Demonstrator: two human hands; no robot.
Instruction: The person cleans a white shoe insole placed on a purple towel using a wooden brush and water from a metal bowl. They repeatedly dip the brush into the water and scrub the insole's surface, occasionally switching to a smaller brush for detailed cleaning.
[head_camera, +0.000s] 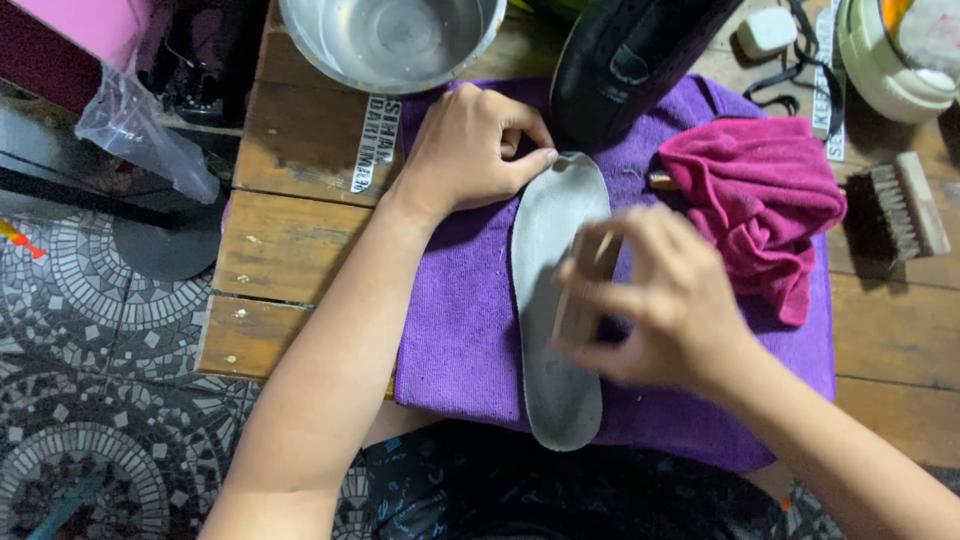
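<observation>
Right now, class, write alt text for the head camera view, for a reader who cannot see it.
A left hand pins a grey insole on a purple towel while the blurred right hand holds a brush against it. A pink cloth, black shoe and metal bowl lie nearby.

Soft, even indoor light falls from above, casting faint shadows. The right hand (660, 300) and the small brush (580, 290) it grips are smeared by motion blur; the left hand (470, 150) and grey insole (555, 230) stay sharp. The steel bowl (390, 40) shows mild glare.
</observation>
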